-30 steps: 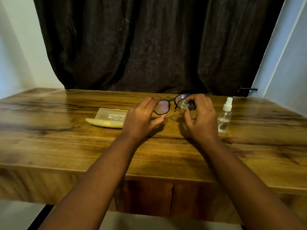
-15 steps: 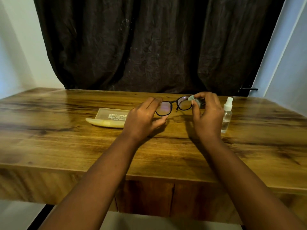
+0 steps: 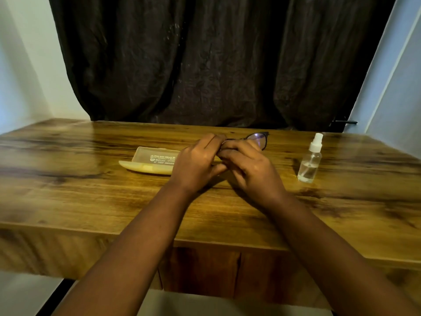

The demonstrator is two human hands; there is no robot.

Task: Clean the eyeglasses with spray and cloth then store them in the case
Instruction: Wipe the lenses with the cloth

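Since a moment ago the right hand has slid left to meet the left hand at mid-frame, covering one lens. Left of them lies the pale translucent case, open. Both hands curl round the dark-framed eyeglasses, one purple-glinting lens poking out above; any cloth is hidden. Right stands a clear spray bottle, white-capped, on the wood-grain table.
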